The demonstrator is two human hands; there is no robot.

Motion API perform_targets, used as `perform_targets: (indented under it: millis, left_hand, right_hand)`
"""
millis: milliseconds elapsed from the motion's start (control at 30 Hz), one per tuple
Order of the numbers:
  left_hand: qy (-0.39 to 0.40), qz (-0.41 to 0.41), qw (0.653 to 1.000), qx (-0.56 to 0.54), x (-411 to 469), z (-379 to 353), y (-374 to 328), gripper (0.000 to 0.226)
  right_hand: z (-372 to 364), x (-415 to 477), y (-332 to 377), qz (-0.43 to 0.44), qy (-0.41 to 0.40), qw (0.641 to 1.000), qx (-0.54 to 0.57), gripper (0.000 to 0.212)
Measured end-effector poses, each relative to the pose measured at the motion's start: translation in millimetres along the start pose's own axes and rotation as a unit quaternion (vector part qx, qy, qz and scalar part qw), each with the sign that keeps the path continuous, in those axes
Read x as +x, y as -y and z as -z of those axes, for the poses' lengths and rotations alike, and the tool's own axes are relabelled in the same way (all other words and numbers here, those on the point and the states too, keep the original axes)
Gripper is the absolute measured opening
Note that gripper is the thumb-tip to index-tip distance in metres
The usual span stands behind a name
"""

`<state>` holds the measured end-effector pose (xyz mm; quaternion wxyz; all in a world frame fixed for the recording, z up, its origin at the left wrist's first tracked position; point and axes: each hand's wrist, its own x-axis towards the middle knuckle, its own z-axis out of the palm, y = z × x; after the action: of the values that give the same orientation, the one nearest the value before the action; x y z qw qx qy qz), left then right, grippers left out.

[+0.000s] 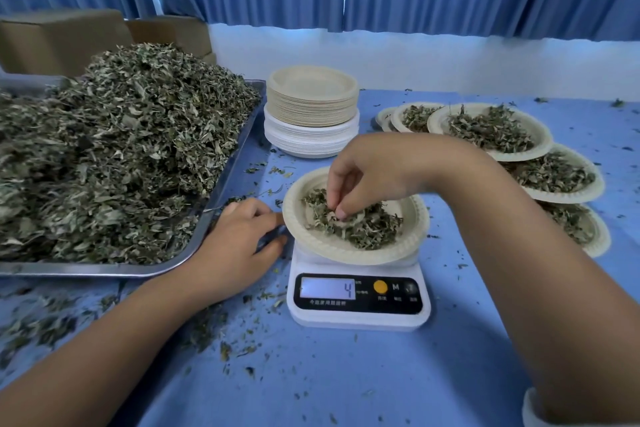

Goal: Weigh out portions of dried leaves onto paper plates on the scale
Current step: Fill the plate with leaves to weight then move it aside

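Right hand (363, 177) pinches dried leaves (370, 232) on the paper plate (311, 246) — atop the scale (358, 321). Left hand (239, 239) rests slack beside it, empty.

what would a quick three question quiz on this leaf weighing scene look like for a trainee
1. True or false: the paper plate on the scale is empty.
2. What is the right hand doing? A) pressing the scale B) pinching dried leaves in the plate C) lifting the plate
3. Fill in: the scale's display reads ___.
Key: 1 false, it holds leaves; 2 B; 3 the digit 4.
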<state>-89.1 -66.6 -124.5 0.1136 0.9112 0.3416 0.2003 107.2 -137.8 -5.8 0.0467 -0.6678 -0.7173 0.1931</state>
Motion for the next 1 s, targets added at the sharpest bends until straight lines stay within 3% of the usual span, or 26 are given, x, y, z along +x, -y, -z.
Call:
perform_targets:
  millis: [400,1000]
  left_hand:
    - [-0.012,-0.007,1.0,0.0,-0.2,-1.5,1.4,0.025]
    - [0.009,0.01,1.0,-0.005,-1.3,-0.7,0.7,0.024]
  right_hand:
    - [5.8,-6.2,3.5,0.035,-0.066,0.995,0.068,0.01]
    - [9.0,-6.3,-5.3,0.032,-0.079,0.994,0.065,0.008]
